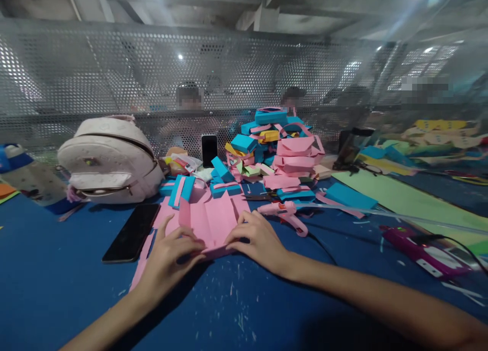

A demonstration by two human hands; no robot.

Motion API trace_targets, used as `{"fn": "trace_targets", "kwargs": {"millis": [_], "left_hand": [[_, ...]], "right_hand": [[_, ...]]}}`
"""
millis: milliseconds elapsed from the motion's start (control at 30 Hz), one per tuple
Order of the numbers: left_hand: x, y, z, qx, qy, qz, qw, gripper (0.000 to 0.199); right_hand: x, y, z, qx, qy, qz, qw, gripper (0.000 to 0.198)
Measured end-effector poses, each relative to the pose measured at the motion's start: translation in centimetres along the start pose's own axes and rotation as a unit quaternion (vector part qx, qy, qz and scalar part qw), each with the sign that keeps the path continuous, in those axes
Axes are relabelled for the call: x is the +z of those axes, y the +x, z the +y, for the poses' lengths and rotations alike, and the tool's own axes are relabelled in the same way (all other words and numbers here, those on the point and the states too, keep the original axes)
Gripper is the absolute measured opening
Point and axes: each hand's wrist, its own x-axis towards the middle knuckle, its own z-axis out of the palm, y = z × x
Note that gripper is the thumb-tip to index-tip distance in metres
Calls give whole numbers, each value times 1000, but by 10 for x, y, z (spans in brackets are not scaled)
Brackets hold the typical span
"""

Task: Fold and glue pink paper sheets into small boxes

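A folded sheet of pink paper [213, 221] lies before me, its sides creased and standing partly up. My left hand [171, 254] pinches its near edge at the left, thumb below and fingers above. At the right end of that same edge, my right hand [257, 239] grips the paper with bent fingers. More flat pink paper [164, 214] lies beneath and to the left. Just beyond my right hand rests a pink glue gun [285, 214] with a long clear glue stick in its back.
Blue and pink folded paper pieces [270, 117] are piled at the back. On the left are a black phone [131, 234], a white backpack [110, 158] and a bottle [34, 178]. A purple device [425, 252] with a cable and green sheets [404, 198] lie right. Behind stands a perforated metal screen [133, 61].
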Motion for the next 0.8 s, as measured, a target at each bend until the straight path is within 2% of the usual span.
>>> {"fn": "trace_targets", "kwargs": {"millis": [133, 233, 367, 467, 567, 800], "left_hand": [[-3, 2, 3, -15, -19, -36, 999, 4], [-6, 4, 10, -28, -14, -47, 998, 10], [-9, 7, 22, -43, 13, -63, 997, 16], [-8, 8, 28, -36, 41, -62, 997, 16], [-3, 6, 30, -25, 52, -43, 997, 17], [4, 2, 27, -26, 10, -33, 999, 19]], "right_hand": [[-2, 2, -1, -17, -13, -6, 1000, 6], [-3, 2, -4, -52, -21, -5, 998, 2], [-3, 2, -13, -79, -18, -5, 997, 9], [-1, 2, -19, -82, -25, 1, 996, 11], [1, 2, -23, -94, -32, -5, 995, 4], [3, 2, -20, -108, -18, -7, 994, 3]]}}
